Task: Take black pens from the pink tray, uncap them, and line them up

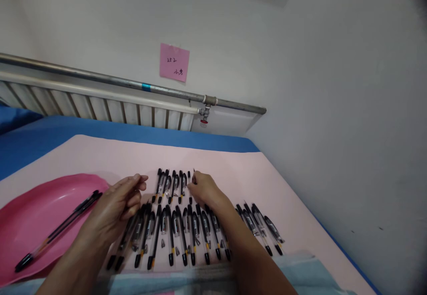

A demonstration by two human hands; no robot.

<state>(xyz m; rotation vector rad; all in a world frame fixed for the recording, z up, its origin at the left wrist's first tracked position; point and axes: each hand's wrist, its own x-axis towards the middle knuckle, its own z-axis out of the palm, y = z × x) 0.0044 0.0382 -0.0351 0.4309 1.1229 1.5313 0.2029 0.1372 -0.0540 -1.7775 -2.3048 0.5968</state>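
Note:
Disassembled black gel pens lie in two rows on the pink sheet. In the far row [175, 186] are clear barrels with dark refills, black caps and small metal tips. The near row [171, 237] is longer and holds the same kinds of parts. My right hand [204, 189] is at the right end of the far row, its thumb and fingers pinched together beside a barrel [189, 188]. A thin dark point shows above the fingertips; the rest is hidden. My left hand [115, 204] hovers left of the rows, fingers loosely bent and apart, with nothing visible in it.
On the left a pink plastic basin [66, 193] holds a couple of whole pens [56, 233]. A light blue cloth [300, 273] lies along the near edge. Beyond the blue bedding [133, 130] are a radiator [126, 112], a pipe with a red valve [204, 121] and walls.

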